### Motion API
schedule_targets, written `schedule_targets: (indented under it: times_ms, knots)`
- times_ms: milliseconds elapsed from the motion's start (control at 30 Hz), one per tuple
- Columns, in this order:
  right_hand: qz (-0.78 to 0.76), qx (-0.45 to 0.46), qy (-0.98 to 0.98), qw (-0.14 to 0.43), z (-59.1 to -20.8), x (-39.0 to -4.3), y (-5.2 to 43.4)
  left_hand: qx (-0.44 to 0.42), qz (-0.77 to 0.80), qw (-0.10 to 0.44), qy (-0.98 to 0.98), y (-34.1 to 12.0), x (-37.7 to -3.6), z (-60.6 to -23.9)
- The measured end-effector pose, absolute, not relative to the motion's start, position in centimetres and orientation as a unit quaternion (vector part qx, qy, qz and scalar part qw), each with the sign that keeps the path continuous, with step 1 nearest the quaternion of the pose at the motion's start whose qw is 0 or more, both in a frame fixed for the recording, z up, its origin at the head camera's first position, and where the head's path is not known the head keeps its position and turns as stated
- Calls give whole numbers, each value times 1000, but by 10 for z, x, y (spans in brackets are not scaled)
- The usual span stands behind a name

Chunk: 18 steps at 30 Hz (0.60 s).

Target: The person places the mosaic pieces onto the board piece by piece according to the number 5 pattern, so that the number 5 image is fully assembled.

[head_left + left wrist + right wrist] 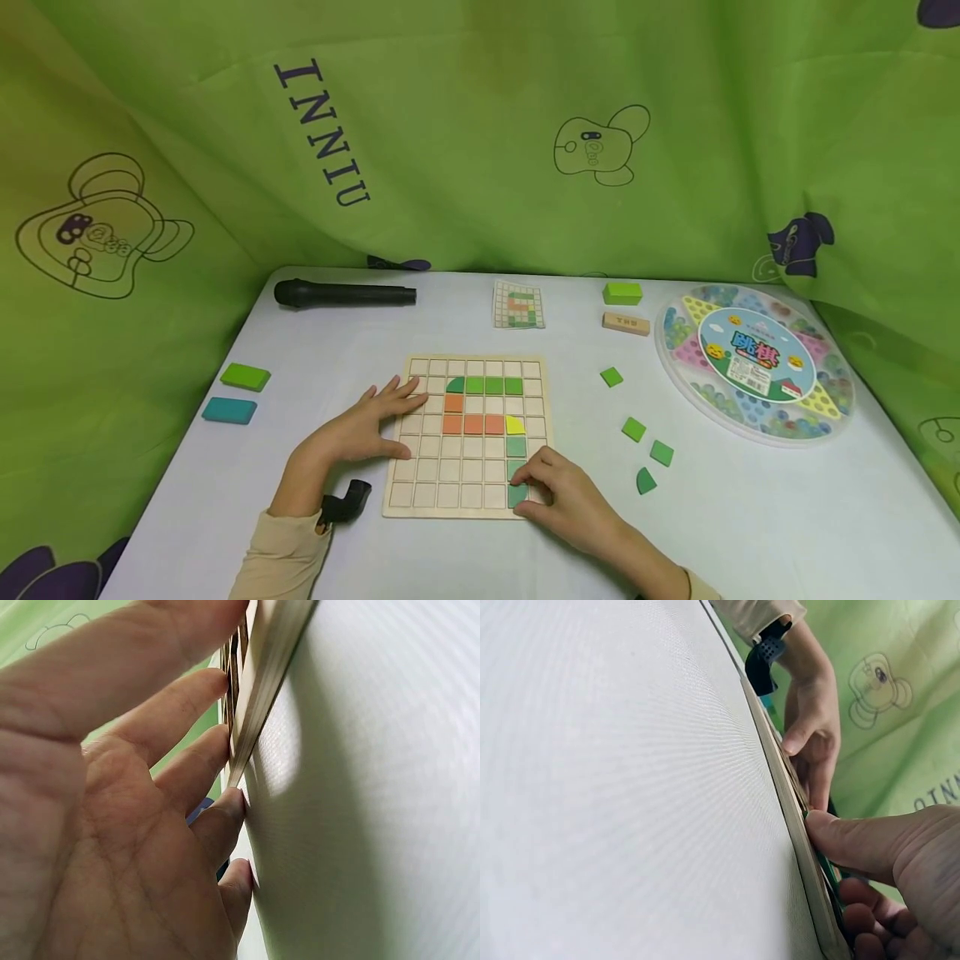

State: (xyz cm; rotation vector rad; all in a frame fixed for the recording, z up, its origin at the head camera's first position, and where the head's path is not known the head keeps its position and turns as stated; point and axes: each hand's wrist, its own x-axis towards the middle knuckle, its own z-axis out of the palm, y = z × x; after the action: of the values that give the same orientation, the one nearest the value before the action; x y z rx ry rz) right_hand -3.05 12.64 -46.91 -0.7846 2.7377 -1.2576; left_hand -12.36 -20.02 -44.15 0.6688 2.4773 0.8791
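Note:
A wooden grid board [450, 472] lies on the white table with a figure of coloured tiles in its cells. Along the figure run light green squares [493, 386], orange squares [473, 425], a yellow rounded tile [514, 426] and darker green tiles below it. My left hand [360, 429] rests with spread fingers on the board's left edge, its thumb at the side. With thumb and fingertips, my right hand [566, 500] pinches a dark green tile [517, 496] at the column's lowest cell. The right wrist view shows the right thumb [832, 832] at the board's rim.
Loose green tiles [633, 429] and a green quarter-round tile [646, 481] lie right of the board. Behind it are a pattern card [518, 305], a black microphone [341, 294] and small blocks [622, 293]. A round Chinese checkers box [682, 392] stands at right, two blocks [229, 410] at left.

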Motion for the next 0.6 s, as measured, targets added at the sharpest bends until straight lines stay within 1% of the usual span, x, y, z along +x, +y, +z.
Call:
schedule_targets:
  times_ms: [167, 267, 367, 433, 500, 600]
  knots:
    - [-420, -256, 871, 9, -465, -32, 132, 243, 321, 212, 891, -200, -123, -441]
    - [-421, -244, 873, -19, -458, -38, 146, 245, 322, 210, 890, -200, -123, -441]
    - [-390, -203, 897, -54, -452, -48, 171, 245, 321, 209, 890, -200, -123, -441]
    - [-358, -165, 917, -62, -448, -54, 191, 244, 320, 209, 891, -201, -122, -441]
    - [-329, -118, 936, -45, -445, -58, 211, 241, 320, 211, 892, -200, -122, -440]
    - [-292, -62, 954, -3, -440, -63, 236, 236, 318, 216, 893, -200, -122, -438]
